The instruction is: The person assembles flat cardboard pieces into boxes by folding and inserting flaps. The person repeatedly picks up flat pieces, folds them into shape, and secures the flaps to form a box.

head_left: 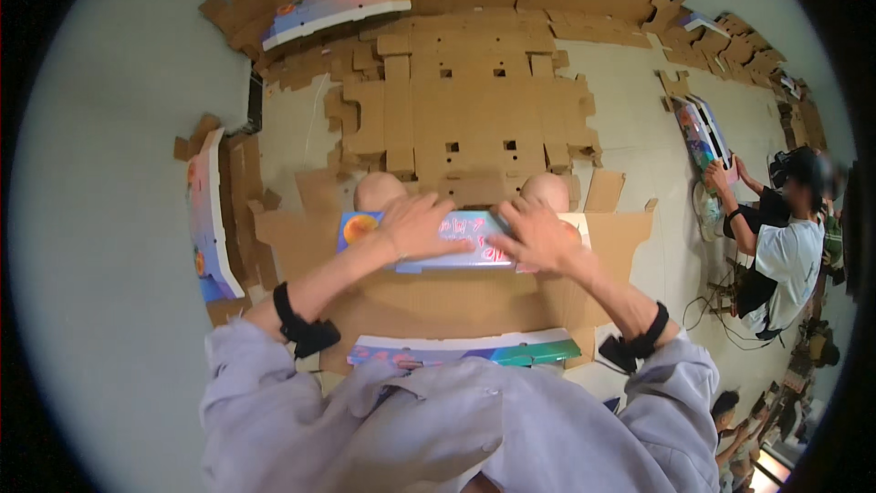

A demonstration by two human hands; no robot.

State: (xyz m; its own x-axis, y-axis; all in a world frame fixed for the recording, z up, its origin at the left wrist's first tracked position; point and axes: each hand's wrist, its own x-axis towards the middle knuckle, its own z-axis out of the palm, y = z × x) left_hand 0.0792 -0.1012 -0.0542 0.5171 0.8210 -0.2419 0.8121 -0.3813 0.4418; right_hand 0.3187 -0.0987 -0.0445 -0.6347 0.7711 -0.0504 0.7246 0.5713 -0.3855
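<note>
A cardboard box blank (456, 301) lies in front of my body, its brown inner side facing up. Along its far side runs a colourful printed flap (497, 257), blue and pink with orange fruit pictures. My left hand (415, 226) rests on the left half of that flap, fingers stretched out. My right hand (540, 236) presses on the right half, fingers spread and slightly bent. Neither hand grips anything. Nearest my shirt, another printed edge (547, 348) in purple and green stands along the near side.
Beyond my hands lies a large flat brown cardboard sheet (474, 119) with slots. Printed box pieces stand at the left (205, 210) and far left (338, 11). At the right a person (789, 246) handles a similar printed box (703, 132). Cables (721, 306) trail on the floor.
</note>
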